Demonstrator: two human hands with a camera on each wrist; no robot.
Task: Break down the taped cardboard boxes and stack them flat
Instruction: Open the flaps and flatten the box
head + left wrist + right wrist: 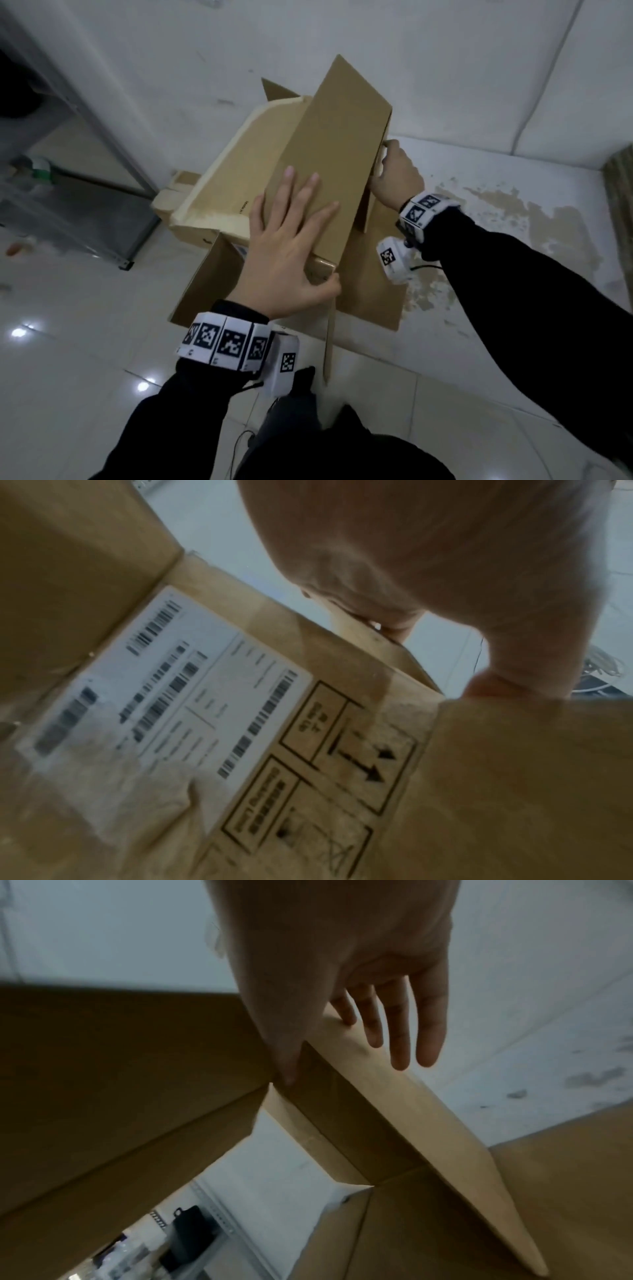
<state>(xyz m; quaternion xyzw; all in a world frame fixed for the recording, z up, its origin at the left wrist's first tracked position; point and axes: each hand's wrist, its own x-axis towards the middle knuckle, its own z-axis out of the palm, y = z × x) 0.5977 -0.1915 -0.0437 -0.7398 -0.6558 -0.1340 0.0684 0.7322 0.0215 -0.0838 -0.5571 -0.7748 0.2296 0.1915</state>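
Both hands on cardboard box (329,144): left hand (287,246) pressing flat, fingers straight; right hand (397,174) gripping edge.

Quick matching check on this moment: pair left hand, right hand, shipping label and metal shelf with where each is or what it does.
1 left hand
2 right hand
3 shipping label
4 metal shelf

A stuck on a box panel
B fingers spread flat on the cardboard box
C stands at the far left
D holds the box's right edge

Pairs: 1-B, 2-D, 3-A, 4-C
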